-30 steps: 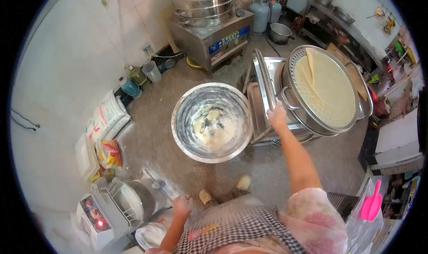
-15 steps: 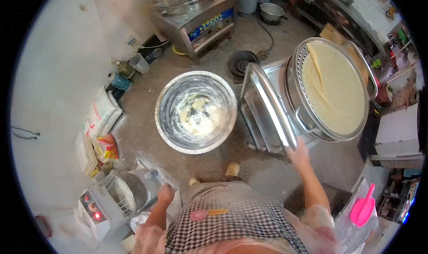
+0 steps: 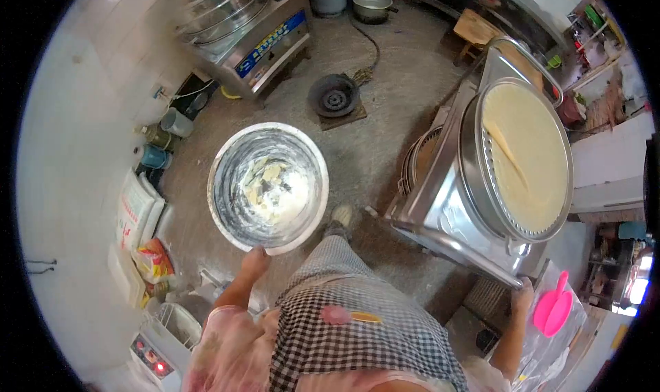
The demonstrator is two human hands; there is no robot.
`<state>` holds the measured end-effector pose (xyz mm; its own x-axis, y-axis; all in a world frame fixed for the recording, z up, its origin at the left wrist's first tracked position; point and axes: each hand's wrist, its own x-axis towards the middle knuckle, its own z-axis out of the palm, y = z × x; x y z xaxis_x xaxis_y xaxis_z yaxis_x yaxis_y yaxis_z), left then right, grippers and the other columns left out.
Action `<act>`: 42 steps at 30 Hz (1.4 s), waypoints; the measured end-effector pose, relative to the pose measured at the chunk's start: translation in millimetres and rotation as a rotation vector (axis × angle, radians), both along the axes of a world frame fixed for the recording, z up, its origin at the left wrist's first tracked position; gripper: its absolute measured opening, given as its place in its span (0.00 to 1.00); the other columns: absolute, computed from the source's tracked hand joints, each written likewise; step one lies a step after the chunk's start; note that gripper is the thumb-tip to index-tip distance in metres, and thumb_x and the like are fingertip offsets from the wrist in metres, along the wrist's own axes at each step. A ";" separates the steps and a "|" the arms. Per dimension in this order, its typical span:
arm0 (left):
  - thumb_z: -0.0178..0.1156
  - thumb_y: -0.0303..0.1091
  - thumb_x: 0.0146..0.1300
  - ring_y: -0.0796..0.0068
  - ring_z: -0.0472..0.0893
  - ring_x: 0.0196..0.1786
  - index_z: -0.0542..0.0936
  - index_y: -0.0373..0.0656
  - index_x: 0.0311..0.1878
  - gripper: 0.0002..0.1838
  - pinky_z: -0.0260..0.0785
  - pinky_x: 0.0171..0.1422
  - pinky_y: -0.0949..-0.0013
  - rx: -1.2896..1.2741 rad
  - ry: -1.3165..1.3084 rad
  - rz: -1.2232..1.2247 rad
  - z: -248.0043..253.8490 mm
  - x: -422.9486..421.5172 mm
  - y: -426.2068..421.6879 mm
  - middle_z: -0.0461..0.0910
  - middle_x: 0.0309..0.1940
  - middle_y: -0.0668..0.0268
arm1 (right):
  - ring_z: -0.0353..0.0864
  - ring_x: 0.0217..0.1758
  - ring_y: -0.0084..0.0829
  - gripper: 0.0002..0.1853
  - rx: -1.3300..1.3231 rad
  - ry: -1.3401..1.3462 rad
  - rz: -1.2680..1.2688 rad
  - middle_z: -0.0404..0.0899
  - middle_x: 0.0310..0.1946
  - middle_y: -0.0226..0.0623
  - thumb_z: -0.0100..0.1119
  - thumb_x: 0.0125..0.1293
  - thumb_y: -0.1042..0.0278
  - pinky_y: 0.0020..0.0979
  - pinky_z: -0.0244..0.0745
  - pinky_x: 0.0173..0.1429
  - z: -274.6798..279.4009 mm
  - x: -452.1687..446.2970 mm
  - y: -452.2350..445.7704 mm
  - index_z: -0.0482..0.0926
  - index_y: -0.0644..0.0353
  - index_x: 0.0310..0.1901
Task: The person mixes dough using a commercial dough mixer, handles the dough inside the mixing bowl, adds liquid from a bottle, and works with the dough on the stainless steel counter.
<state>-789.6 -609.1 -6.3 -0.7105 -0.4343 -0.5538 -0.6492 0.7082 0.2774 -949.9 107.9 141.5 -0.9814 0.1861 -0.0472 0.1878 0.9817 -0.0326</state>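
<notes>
Steel steamer [image 3: 474, 161] at right could slide if my right hand [image 3: 523, 294], wrapped around the cart [image 3: 447, 210] handle [image 3: 474, 257], jerks it; my left hand [image 3: 256, 262] curls near the bowl [image 3: 230, 186], centre-left, its hold unclear.

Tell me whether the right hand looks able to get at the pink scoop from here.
Probably yes: the pink scoop lies close beside the right hand, with nothing visible between them, though the hand would first have to leave the cart handle.

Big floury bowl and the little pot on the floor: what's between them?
Between the bowl and the pot sits a round black burner on a board, with a hose running toward the pot. The head view shows it.
</notes>
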 end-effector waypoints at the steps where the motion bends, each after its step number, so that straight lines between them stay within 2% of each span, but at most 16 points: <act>1: 0.52 0.34 0.50 0.47 0.76 0.38 0.71 0.38 0.33 0.10 0.67 0.43 0.54 0.000 -0.005 -0.007 -11.2 -11.0 -4.8 0.76 0.31 0.47 | 0.75 0.37 0.50 0.17 0.066 0.049 -0.047 0.76 0.33 0.48 0.54 0.46 0.76 0.44 0.69 0.41 0.4 -1.1 10.4 0.74 0.55 0.42; 4: 0.56 0.41 0.52 0.49 0.76 0.38 0.71 0.39 0.33 0.14 0.67 0.43 0.55 0.029 -0.036 0.031 -8.3 -63.8 -9.8 0.76 0.31 0.49 | 0.76 0.37 0.49 0.20 0.137 0.082 -0.213 0.76 0.34 0.48 0.53 0.48 0.72 0.44 0.70 0.40 5.6 -12.7 32.9 0.73 0.52 0.47; 6: 0.56 0.43 0.52 0.50 0.76 0.39 0.71 0.39 0.32 0.15 0.67 0.43 0.56 -0.010 -0.076 0.075 5.0 -116.1 -5.2 0.77 0.31 0.50 | 0.76 0.37 0.50 0.22 0.362 -0.098 -0.353 0.77 0.34 0.47 0.52 0.51 0.70 0.44 0.71 0.40 4.0 -19.6 67.8 0.70 0.51 0.52; 8: 0.57 0.44 0.54 0.51 0.76 0.38 0.72 0.41 0.32 0.15 0.66 0.43 0.56 -0.071 -0.016 -0.067 -25.6 -145.5 -23.7 0.77 0.31 0.51 | 0.75 0.41 0.50 0.21 0.569 -0.236 -0.317 0.76 0.38 0.48 0.47 0.55 0.68 0.45 0.71 0.43 -6.5 -10.9 117.3 0.69 0.56 0.53; 10: 0.56 0.42 0.54 0.52 0.76 0.38 0.72 0.41 0.31 0.13 0.66 0.43 0.55 -0.083 -0.007 -0.238 -31.3 -190.3 -35.7 0.76 0.31 0.52 | 0.73 0.46 0.51 0.21 0.399 -0.343 -0.626 0.73 0.45 0.50 0.46 0.57 0.68 0.44 0.68 0.50 33.9 -50.4 91.7 0.67 0.62 0.54; 11: 0.54 0.42 0.56 0.52 0.75 0.36 0.72 0.41 0.29 0.13 0.66 0.41 0.56 -0.029 0.043 -0.046 -49.0 -207.1 -42.5 0.76 0.28 0.52 | 0.72 0.48 0.50 0.22 0.485 -0.278 -0.613 0.72 0.47 0.50 0.46 0.57 0.67 0.43 0.67 0.52 34.0 -57.4 108.9 0.67 0.64 0.54; 13: 0.52 0.38 0.56 0.51 0.75 0.33 0.72 0.40 0.28 0.10 0.67 0.38 0.55 -0.109 0.242 -0.285 -72.9 -252.9 -56.0 0.75 0.26 0.52 | 0.71 0.51 0.47 0.22 0.645 -0.132 -0.573 0.70 0.50 0.51 0.47 0.57 0.65 0.41 0.64 0.57 18.7 -68.4 170.9 0.67 0.66 0.53; 16: 0.52 0.34 0.55 0.50 0.76 0.32 0.73 0.38 0.30 0.08 0.67 0.36 0.54 -0.118 0.316 -0.157 -44.3 -354.8 -47.1 0.75 0.25 0.50 | 0.71 0.53 0.44 0.23 0.342 0.044 -0.486 0.70 0.51 0.50 0.49 0.56 0.65 0.38 0.62 0.59 62.1 -168.9 147.2 0.67 0.67 0.53; 18: 0.52 0.34 0.54 0.49 0.76 0.32 0.74 0.38 0.31 0.09 0.67 0.36 0.54 0.038 0.334 -0.019 -34.6 -411.7 -46.6 0.75 0.24 0.49 | 0.71 0.53 0.43 0.22 0.457 0.201 -0.114 0.71 0.50 0.50 0.48 0.58 0.65 0.37 0.65 0.57 62.9 -224.0 160.3 0.68 0.66 0.53; 20: 0.53 0.34 0.53 0.49 0.76 0.32 0.74 0.37 0.31 0.09 0.67 0.37 0.55 0.119 0.345 0.052 -16.1 -457.3 -33.7 0.75 0.24 0.50 | 0.73 0.51 0.45 0.20 0.252 0.035 -0.416 0.73 0.49 0.49 0.47 0.60 0.65 0.38 0.67 0.54 121.7 -323.5 22.0 0.70 0.65 0.52; 22: 0.54 0.34 0.52 0.50 0.76 0.32 0.74 0.38 0.30 0.09 0.67 0.37 0.56 0.107 0.354 0.068 23.8 -495.3 -17.4 0.76 0.24 0.50 | 0.73 0.50 0.45 0.19 0.180 0.111 -0.335 0.74 0.48 0.49 0.46 0.61 0.65 0.38 0.67 0.53 120.5 -378.6 9.9 0.71 0.64 0.51; 32: 0.57 0.30 0.43 0.51 0.76 0.32 0.73 0.40 0.30 0.09 0.67 0.38 0.57 -0.023 0.083 0.029 32.5 -553.8 -6.3 0.75 0.25 0.51 | 0.71 0.55 0.42 0.18 -0.137 0.266 -0.209 0.72 0.51 0.48 0.45 0.63 0.69 0.34 0.64 0.58 105.4 -587.8 -20.1 0.70 0.69 0.52; 37: 0.50 0.32 0.50 0.50 0.76 0.35 0.76 0.40 0.32 0.08 0.68 0.41 0.56 -0.017 0.092 0.146 32.4 -602.8 8.7 0.77 0.28 0.52 | 0.70 0.56 0.40 0.18 -0.298 0.291 -0.003 0.71 0.52 0.49 0.44 0.64 0.71 0.34 0.63 0.59 73.6 -726.7 -0.2 0.68 0.70 0.53; 38: 0.50 0.33 0.52 0.50 0.76 0.34 0.76 0.39 0.34 0.10 0.69 0.41 0.57 -0.065 0.238 -0.010 4.9 -602.3 -0.5 0.77 0.29 0.52 | 0.70 0.55 0.41 0.17 -0.347 0.299 0.021 0.71 0.52 0.49 0.45 0.64 0.71 0.34 0.63 0.59 71.1 -760.0 -11.4 0.68 0.70 0.52; 39: 0.51 0.36 0.53 0.50 0.76 0.35 0.76 0.38 0.33 0.12 0.69 0.41 0.57 0.212 0.196 0.190 -13.6 -609.0 -9.3 0.77 0.29 0.51 | 0.71 0.55 0.41 0.17 -0.392 0.299 0.049 0.71 0.51 0.49 0.45 0.63 0.72 0.34 0.64 0.58 71.1 -792.0 -25.7 0.68 0.70 0.52; 42: 0.54 0.49 0.51 0.54 0.77 0.37 0.78 0.36 0.32 0.21 0.69 0.42 0.59 0.342 0.032 0.378 -19.1 -644.3 -4.7 0.77 0.29 0.51 | 0.70 0.53 0.46 0.16 -0.297 0.307 0.312 0.72 0.50 0.49 0.47 0.63 0.71 0.36 0.63 0.57 60.6 -888.2 -54.4 0.69 0.68 0.51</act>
